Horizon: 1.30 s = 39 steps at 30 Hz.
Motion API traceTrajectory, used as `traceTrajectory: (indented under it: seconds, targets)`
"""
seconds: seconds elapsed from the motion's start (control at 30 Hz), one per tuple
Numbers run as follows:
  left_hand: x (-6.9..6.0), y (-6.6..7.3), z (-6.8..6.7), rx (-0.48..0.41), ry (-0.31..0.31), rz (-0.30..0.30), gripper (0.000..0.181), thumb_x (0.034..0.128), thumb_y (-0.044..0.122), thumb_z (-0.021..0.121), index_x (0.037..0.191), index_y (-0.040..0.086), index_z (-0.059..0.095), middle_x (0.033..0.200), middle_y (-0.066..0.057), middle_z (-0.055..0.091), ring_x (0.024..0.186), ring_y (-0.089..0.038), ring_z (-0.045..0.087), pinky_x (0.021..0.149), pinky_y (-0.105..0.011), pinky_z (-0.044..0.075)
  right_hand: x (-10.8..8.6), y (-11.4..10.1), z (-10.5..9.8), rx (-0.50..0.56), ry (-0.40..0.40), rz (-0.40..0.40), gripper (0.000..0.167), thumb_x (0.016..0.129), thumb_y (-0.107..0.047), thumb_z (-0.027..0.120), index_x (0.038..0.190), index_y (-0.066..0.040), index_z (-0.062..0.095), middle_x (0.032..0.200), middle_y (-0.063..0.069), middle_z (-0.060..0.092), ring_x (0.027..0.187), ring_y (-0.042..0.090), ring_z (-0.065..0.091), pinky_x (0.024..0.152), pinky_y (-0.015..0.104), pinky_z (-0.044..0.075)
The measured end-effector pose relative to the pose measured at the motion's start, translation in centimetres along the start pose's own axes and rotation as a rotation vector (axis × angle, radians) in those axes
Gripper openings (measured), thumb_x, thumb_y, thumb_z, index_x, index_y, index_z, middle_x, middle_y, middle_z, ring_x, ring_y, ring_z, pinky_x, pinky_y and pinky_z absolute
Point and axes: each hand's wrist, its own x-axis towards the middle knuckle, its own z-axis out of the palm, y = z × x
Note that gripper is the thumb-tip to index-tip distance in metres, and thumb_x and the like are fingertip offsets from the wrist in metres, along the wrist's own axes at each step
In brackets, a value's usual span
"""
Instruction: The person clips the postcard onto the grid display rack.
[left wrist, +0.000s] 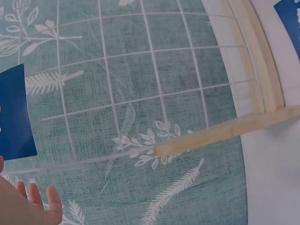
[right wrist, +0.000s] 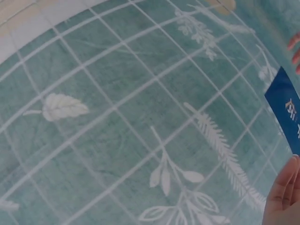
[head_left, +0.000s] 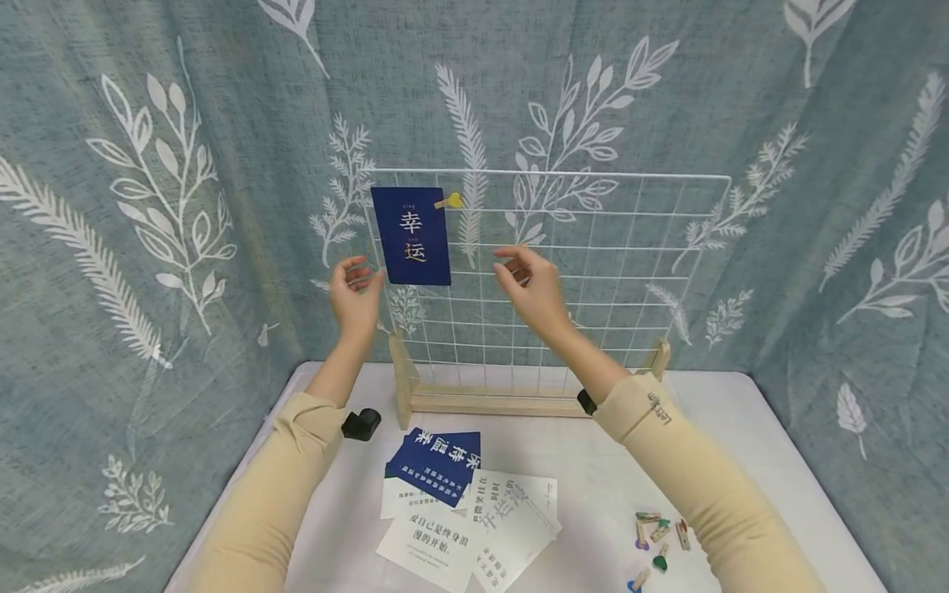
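A dark blue card with characters hangs at the upper left of a white wire grid, a yellow-topped clip at its upper right edge. My left hand is raised by the card's lower left edge, fingers loosely bent and holding nothing. To the right of the card, my right hand stands before the grid, fingers relaxed with a gap to the thumb. In the left wrist view the card is above my left hand. The right wrist view shows the card beyond my right hand.
The grid stands in a wooden base on a white table. In front lie blue cards and white cards, partly overlapping. Several small clips are at the right. A leaf-patterned curtain surrounds the table.
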Motion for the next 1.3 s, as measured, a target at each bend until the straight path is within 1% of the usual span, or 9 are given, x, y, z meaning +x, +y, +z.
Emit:
traceTrajectory:
  seconds: [0.07, 0.17, 0.33, 0.5, 0.6, 0.8, 1.03, 1.17, 1.3]
  targets:
    - [-0.4, -0.3, -0.5, 0.002, -0.014, -0.001, 0.033, 0.0889, 0.0, 0.058, 0.12, -0.005, 0.049, 0.102, -0.008, 0.051, 0.083, -0.003, 0.044, 0.083, -0.021, 0.041, -0.9, 0.4, -0.4, -0.013, -0.018, 0.013, 0.022, 0.092, -0.006, 0.058, 0.11, 0.005, 0.063, 0.081, 0.019, 0.066, 0.065, 0.024, 0.059, 0.058, 0.014, 0.046]
    - [-0.8, -0.7, -0.9, 0.023, -0.033, 0.006, 0.032, 0.0889, 0.0, 0.058, 0.12, -0.005, 0.05, 0.104, -0.013, 0.052, 0.083, -0.004, 0.044, 0.081, -0.019, 0.04, -2.3, 0.8, -0.9, -0.031, -0.053, 0.029, 0.022, 0.091, -0.005, 0.058, 0.11, 0.005, 0.062, 0.081, 0.019, 0.066, 0.065, 0.024, 0.059, 0.058, 0.017, 0.049]
    - [-1.4, -0.9, -1.1, 0.071, -0.078, 0.032, 0.031, 0.0885, 0.0, 0.059, 0.118, -0.005, 0.051, 0.105, -0.014, 0.054, 0.082, -0.002, 0.045, 0.076, -0.016, 0.041, -3.8, 1.6, -1.6, -0.032, -0.076, 0.068, 0.022, 0.092, -0.007, 0.058, 0.11, 0.004, 0.063, 0.084, 0.02, 0.067, 0.07, 0.026, 0.061, 0.06, 0.016, 0.048]
    - [-2.8, -1.2, -0.8, 0.116, -0.166, 0.056, 0.03, 0.089, 0.001, 0.06, 0.117, -0.006, 0.052, 0.109, -0.017, 0.054, 0.084, -0.003, 0.045, 0.069, -0.011, 0.04, -5.1, 2.4, -2.0, -0.024, -0.079, 0.107, 0.022, 0.092, -0.007, 0.058, 0.111, 0.003, 0.063, 0.086, 0.02, 0.066, 0.074, 0.027, 0.061, 0.06, 0.013, 0.047]
    - [-3.8, -1.6, -0.7, 0.142, -0.226, 0.046, 0.028, 0.0898, 0.002, 0.059, 0.116, -0.006, 0.054, 0.112, -0.021, 0.055, 0.086, -0.006, 0.046, 0.068, -0.011, 0.039, -5.8, 2.9, -2.4, -0.02, -0.083, 0.131, 0.022, 0.092, -0.006, 0.058, 0.112, 0.003, 0.063, 0.088, 0.018, 0.065, 0.075, 0.026, 0.061, 0.061, 0.015, 0.048]
    - [-5.4, -2.7, -0.9, 0.195, -0.328, 0.043, 0.025, 0.0911, 0.005, 0.058, 0.114, -0.004, 0.056, 0.114, -0.021, 0.055, 0.092, -0.013, 0.049, 0.074, -0.016, 0.042, -7.4, 3.7, -2.8, -0.019, -0.08, 0.165, 0.022, 0.092, -0.008, 0.059, 0.112, 0.001, 0.063, 0.092, 0.017, 0.066, 0.078, 0.027, 0.062, 0.063, 0.018, 0.051]
    - [-7.9, -4.5, -1.9, 0.264, -0.434, 0.045, 0.026, 0.0908, 0.006, 0.06, 0.114, -0.004, 0.055, 0.118, -0.021, 0.054, 0.107, -0.034, 0.051, 0.085, -0.03, 0.042, -10.0, 4.6, -2.3, 0.019, -0.062, 0.224, 0.022, 0.091, -0.008, 0.06, 0.111, 0.001, 0.064, 0.093, 0.017, 0.066, 0.078, 0.024, 0.062, 0.062, 0.016, 0.049]
    - [-9.6, -5.3, -2.4, 0.288, -0.486, 0.033, 0.025, 0.0907, 0.005, 0.06, 0.114, -0.003, 0.056, 0.119, -0.02, 0.054, 0.11, -0.034, 0.051, 0.087, -0.035, 0.042, -11.7, 4.9, -2.1, 0.041, -0.061, 0.268, 0.021, 0.091, -0.008, 0.06, 0.11, 0.0, 0.066, 0.093, 0.015, 0.067, 0.078, 0.02, 0.062, 0.062, 0.017, 0.049]
    - [-11.0, -5.9, -2.4, 0.291, -0.526, 0.058, 0.023, 0.0905, 0.005, 0.06, 0.112, -0.002, 0.058, 0.117, -0.02, 0.057, 0.109, -0.034, 0.053, 0.087, -0.037, 0.045, -13.2, 5.2, -2.2, 0.053, -0.054, 0.309, 0.019, 0.091, -0.007, 0.061, 0.108, 0.0, 0.066, 0.091, 0.014, 0.067, 0.075, 0.014, 0.061, 0.062, 0.016, 0.049]
